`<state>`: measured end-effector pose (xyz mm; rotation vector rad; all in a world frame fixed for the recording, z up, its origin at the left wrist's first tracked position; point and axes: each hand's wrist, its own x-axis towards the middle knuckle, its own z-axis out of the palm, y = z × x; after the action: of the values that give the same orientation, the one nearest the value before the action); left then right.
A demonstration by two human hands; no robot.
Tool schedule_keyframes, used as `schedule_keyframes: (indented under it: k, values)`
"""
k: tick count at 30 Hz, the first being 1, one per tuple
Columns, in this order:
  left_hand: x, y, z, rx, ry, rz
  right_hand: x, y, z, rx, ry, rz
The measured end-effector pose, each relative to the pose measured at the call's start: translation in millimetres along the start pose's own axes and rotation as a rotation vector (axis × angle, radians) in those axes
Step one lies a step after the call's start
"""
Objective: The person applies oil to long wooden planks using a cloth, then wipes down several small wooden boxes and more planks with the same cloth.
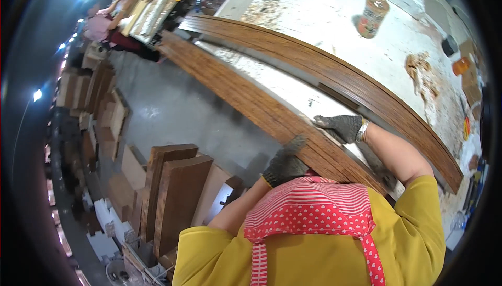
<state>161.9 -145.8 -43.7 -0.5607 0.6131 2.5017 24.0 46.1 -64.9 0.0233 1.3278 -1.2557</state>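
A long brown wooden plank (246, 95), streaked with fine grain, lies along the near edge of the metal-topped workbench (277, 84), running from the person's chest far off to the upper left. The left hand (285, 163), in a dark knit glove, curls its fingers around the plank's outer edge, elbow bent low. The right hand (342, 127), gloved alike, presses fingers flat on the plank's inner edge, forearm raised. A second dark plank (334, 74) lies parallel beyond. A plastic bottle (373, 13) stands on the white table (324, 8).
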Motion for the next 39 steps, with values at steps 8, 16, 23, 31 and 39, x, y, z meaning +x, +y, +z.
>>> schedule_keyframes:
  k: [8, 16, 23, 31, 39]
  values:
    - [-8.4, 4.8, -41.6, 1.559, -0.124, 0.349, -10.7, 34.0, 0.8, 0.205, -0.082, 0.025]
    - [-14.4, 13.2, -36.9, 0.640, -0.310, 0.025, -83.0, -20.2, 26.0, -0.001, -0.004, -0.024]
    - [18.2, 10.4, -33.7, 0.318, -0.338, 0.070, -132.2, -75.1, 76.8, -0.479, 0.211, -0.133]
    - [60.1, 13.9, -32.7, 0.653, -0.354, -0.055, -112.7, -53.0, 59.9, -1.180, 0.653, -0.269]
    - [58.3, 60.7, 1.4, 2.043, -0.802, 0.558, -92.3, -37.2, 62.3, -1.366, 0.897, -0.189]
